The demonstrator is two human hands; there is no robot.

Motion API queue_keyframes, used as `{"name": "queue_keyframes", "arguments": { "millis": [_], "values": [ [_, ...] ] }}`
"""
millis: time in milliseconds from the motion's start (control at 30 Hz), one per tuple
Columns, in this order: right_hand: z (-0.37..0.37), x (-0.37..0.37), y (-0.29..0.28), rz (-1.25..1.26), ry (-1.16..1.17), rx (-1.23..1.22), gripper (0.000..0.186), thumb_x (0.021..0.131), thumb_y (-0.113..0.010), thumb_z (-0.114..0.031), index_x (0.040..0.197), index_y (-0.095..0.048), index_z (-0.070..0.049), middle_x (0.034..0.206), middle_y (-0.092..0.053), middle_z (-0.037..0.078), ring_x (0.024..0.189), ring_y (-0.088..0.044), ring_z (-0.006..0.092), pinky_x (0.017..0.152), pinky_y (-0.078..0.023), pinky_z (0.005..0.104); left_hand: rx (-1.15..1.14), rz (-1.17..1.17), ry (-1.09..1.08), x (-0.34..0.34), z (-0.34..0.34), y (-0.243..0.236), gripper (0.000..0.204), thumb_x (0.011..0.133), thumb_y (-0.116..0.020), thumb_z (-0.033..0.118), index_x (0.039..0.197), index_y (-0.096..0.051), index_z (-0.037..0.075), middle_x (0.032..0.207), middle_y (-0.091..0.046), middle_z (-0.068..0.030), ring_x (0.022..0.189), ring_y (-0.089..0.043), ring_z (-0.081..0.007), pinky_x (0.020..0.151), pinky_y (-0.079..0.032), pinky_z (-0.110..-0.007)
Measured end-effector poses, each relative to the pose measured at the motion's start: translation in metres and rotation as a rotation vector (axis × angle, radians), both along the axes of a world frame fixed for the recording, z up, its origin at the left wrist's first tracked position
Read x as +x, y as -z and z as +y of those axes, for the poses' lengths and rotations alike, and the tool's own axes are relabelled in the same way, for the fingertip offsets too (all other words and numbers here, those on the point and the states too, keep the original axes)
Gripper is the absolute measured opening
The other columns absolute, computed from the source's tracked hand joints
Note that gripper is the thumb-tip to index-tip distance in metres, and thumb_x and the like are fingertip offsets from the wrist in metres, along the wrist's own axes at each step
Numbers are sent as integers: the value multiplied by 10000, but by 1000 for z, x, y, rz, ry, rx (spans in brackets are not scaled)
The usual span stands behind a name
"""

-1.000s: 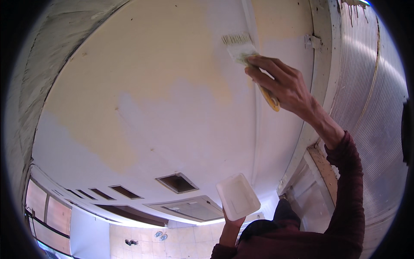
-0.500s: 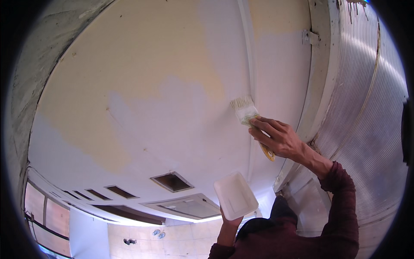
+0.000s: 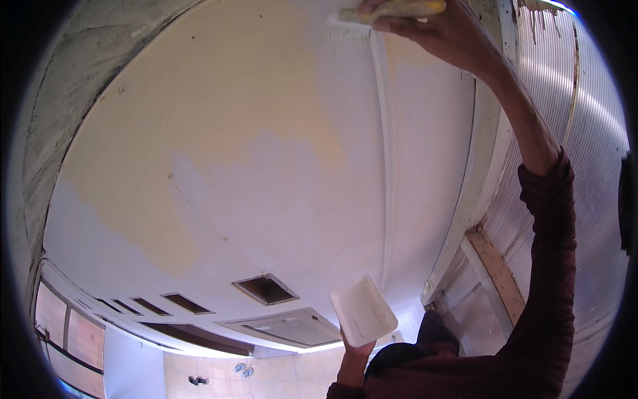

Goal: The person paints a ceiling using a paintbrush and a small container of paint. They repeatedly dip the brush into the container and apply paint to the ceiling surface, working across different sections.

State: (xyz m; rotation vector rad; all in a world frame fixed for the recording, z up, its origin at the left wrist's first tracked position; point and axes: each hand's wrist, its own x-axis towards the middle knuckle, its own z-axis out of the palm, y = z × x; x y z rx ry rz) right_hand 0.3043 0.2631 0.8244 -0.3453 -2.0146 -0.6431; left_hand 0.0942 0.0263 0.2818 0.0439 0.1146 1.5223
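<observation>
My right hand [image 3: 458, 36] is raised at the top of the picture, its fingers closed on the handle of a paintbrush [image 3: 350, 29]. The brush's pale bristles press against the wall [image 3: 266, 193] beside a vertical raised strip [image 3: 387, 133]. Pale white paint covers part of that wall, and a cream-yellow area fills the upper left. Lower down, my left hand [image 3: 357, 350] grips a shallow white rectangular tray [image 3: 365, 309] from underneath, tilted so that its inside shows. A pale coating appears inside the tray; its depth cannot be made out.
Square and narrow openings [image 3: 266, 288] pierce the lower wall, near a framed panel [image 3: 292, 327]. Translucent corrugated sheeting [image 3: 565, 219] and a wooden beam [image 3: 495, 272] run along the right. Slippers [image 3: 244, 370] lie on the tiled floor [image 3: 286, 379] below.
My right hand has carried the paintbrush upward from mid-wall to the top, with the arm now stretched out. The tray in my left hand has shifted slightly down.
</observation>
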Motion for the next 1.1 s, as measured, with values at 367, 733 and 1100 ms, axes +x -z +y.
{"name": "queue_keyframes", "arguments": {
  "millis": [367, 733, 1100],
  "values": [
    [-4, -13, 99, -21, 66, 297, 374, 813, -767, -106, 1174, -692, -171, 1210, -693, 23, 1055, -696, 215, 830, -646, 322, 67, -88, 42, 2, -2, 7, 555, 996, -486, 490, 1437, -484, 152, 1400, -568, -60, 1312, -526, -302, 1084, -433, -535],
    [-60, -12, 324, -281, 99, -145, 440, 806, -717, -90, 1230, -606, -55, 1289, -597, 126, 1190, -620, 266, 963, -577, 376, -1, -197, 74, -1, -7, -11, 537, 1016, -472, 442, 1456, -456, 135, 1418, -550, -80, 1311, -524, -314, 1089, -429, -540],
    [-44, -20, 208, -198, -101, -502, 226, 808, -773, -100, 1029, -730, -85, 1012, -742, 57, 828, -720, 213, 710, -580, 325, 13, -140, 78, -1, -14, 6, 554, 1009, -454, 490, 1453, -462, 159, 1429, -541, -65, 1316, -518, -300, 1095, -418, -543]
  ]
}}
